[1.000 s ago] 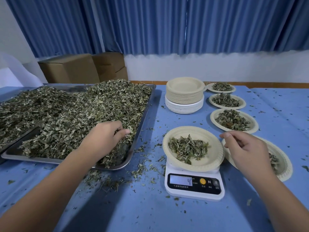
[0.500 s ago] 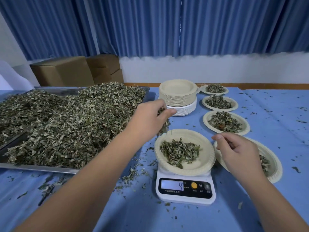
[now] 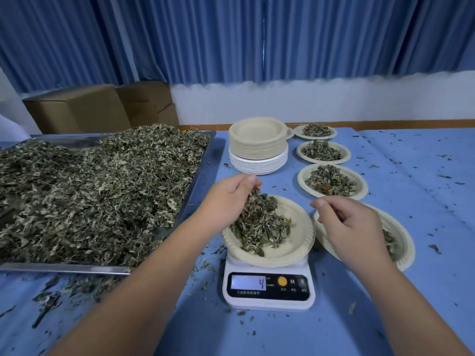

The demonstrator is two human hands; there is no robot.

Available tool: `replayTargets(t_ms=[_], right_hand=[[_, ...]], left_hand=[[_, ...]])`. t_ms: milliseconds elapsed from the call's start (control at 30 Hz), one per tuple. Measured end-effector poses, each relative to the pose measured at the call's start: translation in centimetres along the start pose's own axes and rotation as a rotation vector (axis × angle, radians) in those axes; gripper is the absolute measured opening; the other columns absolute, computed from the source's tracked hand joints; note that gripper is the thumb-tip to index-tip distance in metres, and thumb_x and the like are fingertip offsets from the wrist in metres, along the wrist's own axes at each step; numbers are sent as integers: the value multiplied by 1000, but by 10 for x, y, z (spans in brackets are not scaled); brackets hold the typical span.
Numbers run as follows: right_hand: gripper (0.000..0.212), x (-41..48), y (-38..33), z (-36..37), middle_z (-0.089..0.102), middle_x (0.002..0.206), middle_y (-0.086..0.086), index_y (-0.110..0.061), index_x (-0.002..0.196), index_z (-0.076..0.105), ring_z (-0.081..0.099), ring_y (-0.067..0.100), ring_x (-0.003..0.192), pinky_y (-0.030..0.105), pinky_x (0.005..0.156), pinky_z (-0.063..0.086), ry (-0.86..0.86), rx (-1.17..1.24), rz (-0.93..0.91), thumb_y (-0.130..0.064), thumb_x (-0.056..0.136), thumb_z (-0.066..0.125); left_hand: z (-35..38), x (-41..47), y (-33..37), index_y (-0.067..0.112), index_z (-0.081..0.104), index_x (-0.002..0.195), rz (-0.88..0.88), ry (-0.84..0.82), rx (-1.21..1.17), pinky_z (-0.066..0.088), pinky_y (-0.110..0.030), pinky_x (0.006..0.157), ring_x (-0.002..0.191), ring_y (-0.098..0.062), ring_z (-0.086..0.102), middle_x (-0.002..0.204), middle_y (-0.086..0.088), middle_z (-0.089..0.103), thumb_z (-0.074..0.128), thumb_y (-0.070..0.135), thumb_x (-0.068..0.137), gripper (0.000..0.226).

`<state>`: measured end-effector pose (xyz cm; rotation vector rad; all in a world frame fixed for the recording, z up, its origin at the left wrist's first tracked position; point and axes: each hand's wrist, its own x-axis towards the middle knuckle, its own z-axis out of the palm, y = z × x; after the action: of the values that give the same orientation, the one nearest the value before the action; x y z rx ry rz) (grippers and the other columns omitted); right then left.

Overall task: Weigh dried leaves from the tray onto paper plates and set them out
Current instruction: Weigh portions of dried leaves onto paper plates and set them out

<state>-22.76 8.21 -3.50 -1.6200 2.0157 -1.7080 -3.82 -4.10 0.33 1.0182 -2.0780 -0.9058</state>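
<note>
Left hand (image 3: 226, 199) with leaves (image 3: 253, 202)
It pinches them over the plate (image 3: 295, 253); right hand (image 3: 352, 227) is curled up at the plate's 3 o'clock.

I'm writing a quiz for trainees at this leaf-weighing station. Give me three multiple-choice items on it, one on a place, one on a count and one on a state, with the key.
1. The plate under the left hand sits:
A on the scale
B on the floor
C on a chair

2. Filled plates off the scale number:
A one
B four
C nine

3. The left hand:
A holds leaves
B lies flat and empty
C makes an empty fist

Key:
1 A, the plate rests on the scale's top, above the display.
2 B, four lie in a row along the right side.
3 A, leaves hang from its curled fingers over the plate.
</note>
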Motion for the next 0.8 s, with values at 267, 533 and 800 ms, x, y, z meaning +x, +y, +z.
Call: replayTargets(t_ms=[267, 533, 800], right_hand=[[20, 0, -2, -1, 62, 66, -26, -27, 82, 72, 55, -1, 58, 10, 53, 35, -4, 20, 11, -16, 92, 60], [22, 0, -6, -3, 62, 67, -17, -46, 76, 63, 54, 3, 54, 9, 50, 36, -7, 48, -13, -30, 88, 53], [27, 0, -5, -3, 63, 67, -12, -47, 73, 63, 60, 9, 66, 20, 54, 41, -10, 50, -21, -27, 90, 56]], left_hand=[[-2, -7, 3, 28, 69, 107, -1, -38, -83, 44, -7, 82, 96, 5, 60, 102, 18, 68, 58, 27, 96, 16], [4, -5, 8, 37, 66, 98, 53, -79, 129, 36, 3, 79, 96, 10, 56, 96, 27, 63, 68, 13, 88, 26], [1, -7, 7, 29, 69, 99, 8, -40, 61, 43, -15, 90, 99, 2, 60, 97, 19, 69, 68, 15, 89, 17]])
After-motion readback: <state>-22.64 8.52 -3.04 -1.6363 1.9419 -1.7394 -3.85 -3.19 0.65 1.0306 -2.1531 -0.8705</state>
